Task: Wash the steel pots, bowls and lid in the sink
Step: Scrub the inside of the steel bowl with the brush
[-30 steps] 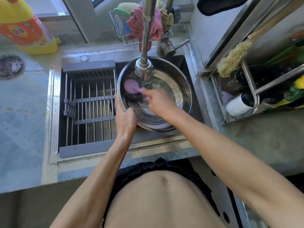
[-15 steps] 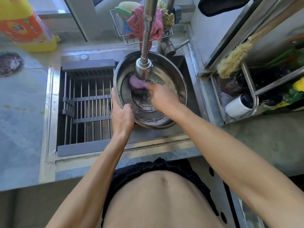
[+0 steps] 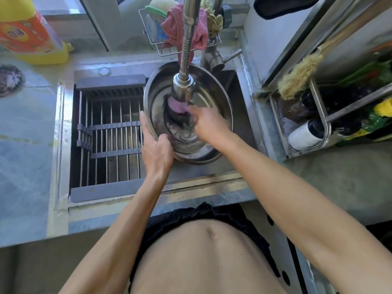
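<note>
On the far left of the counter (image 3: 25,158) stands a yellow detergent bottle (image 3: 31,32) with an orange label, and nearer the sink (image 3: 244,107) a slatted drying rack (image 3: 108,136) covers the left part of the basin. Just right of the rack, the left hand (image 3: 156,149) takes the steel bowl (image 3: 214,96) by its near-left rim: the thumb hooks over the edge to the inside and the fingers run up the outer wall, so the grip is closed on the rim and the bowl lies to the right of that hand, tilted with its opening turned toward the person. The bowl sits in the right part of the sink, directly under the faucet head (image 3: 183,85) on its flexible hose. Inside it, the right hand (image 3: 206,124) reaches in from the right and holds a pink sponge (image 3: 176,106) at its fingertips, against the bowl's inner wall beneath the spout; the fingers are blurred, so how tightly they close I cannot tell. Behind the faucet hangs a wire caddy (image 3: 161,45) of cloths, and at far right a metal rack (image 3: 318,124).
</note>
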`<state>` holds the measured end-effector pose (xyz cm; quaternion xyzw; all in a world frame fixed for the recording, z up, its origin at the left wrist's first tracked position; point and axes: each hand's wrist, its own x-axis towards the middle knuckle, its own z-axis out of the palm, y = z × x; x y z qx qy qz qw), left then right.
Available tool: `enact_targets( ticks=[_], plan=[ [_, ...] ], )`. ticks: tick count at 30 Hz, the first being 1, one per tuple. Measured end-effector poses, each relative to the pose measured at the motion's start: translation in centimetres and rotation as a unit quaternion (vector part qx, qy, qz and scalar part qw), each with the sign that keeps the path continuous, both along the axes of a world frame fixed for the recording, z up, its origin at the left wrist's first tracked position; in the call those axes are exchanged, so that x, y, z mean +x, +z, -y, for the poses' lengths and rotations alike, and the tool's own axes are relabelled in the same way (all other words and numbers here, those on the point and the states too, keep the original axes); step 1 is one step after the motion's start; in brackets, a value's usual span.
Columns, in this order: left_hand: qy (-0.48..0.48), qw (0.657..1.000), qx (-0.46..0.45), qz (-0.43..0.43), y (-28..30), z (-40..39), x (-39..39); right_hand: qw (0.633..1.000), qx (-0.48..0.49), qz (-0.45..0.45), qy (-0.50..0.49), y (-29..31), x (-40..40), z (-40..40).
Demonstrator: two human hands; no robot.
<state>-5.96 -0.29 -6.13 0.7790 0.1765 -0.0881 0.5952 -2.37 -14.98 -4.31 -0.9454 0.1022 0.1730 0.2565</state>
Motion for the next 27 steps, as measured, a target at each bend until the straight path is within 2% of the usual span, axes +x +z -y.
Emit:
enact_targets(
  ticks=[2,4,6,7,9,11,12,13,15,17,20,22,25,27],
  plan=[
    [0.019,1.000,0.005,0.009,0.2,-0.8,0.6,0.996,-0.090,-0.016,-0.014,-0.3,0.5,1.3],
    [0.023,1.000,0.010,0.010,0.1,-1.8,1.3,0.985,-0.144,-0.094,-0.008,0.4,0.6,1.6],
    [0.013,1.000,0.028,0.006,0.3,-2.1,1.6,0.969,-0.156,-0.179,0.062,1.4,0.5,0.8],
    [0.007,1.000,0.031,-0.002,0.3,-2.1,1.7,0.966,-0.139,-0.189,0.109,1.7,0.4,0.2],
    [-0.011,0.999,0.031,-0.023,0.0,-1.6,1.7,0.978,-0.039,-0.146,0.145,1.9,0.2,-0.9],
    [-0.031,0.999,0.030,-0.028,-0.1,-0.9,1.2,0.991,0.065,-0.063,0.095,1.6,0.2,-1.7],
    [-0.038,0.998,0.033,-0.025,-0.2,-0.6,0.8,0.995,0.082,-0.020,0.059,1.2,0.7,-1.7],
    [-0.041,0.998,0.034,-0.026,-0.2,-0.4,0.4,0.997,0.066,0.024,0.029,0.8,1.1,-1.4],
    [-0.034,0.999,0.027,-0.019,0.5,-0.4,0.1,0.997,-0.029,0.072,-0.005,0.3,1.6,-0.2],
    [-0.012,0.999,0.031,-0.004,0.9,-0.8,0.5,0.993,-0.111,0.036,-0.023,0.1,1.6,1.3],
    [0.016,0.999,0.034,0.017,0.6,-1.6,1.6,0.983,-0.158,-0.098,-0.004,0.2,0.8,1.8],
    [0.026,0.998,0.039,0.029,0.4,-1.8,1.9,0.978,-0.124,-0.154,0.059,0.2,-0.4,1.0],
    [0.014,0.999,0.036,0.038,0.3,-1.3,1.8,0.974,-0.041,-0.169,0.146,0.3,-2.3,-0.6],
    [0.003,0.999,0.032,0.035,0.1,-1.4,1.7,0.971,-0.047,-0.169,0.161,-0.3,-2.5,-1.0]
  ],
)
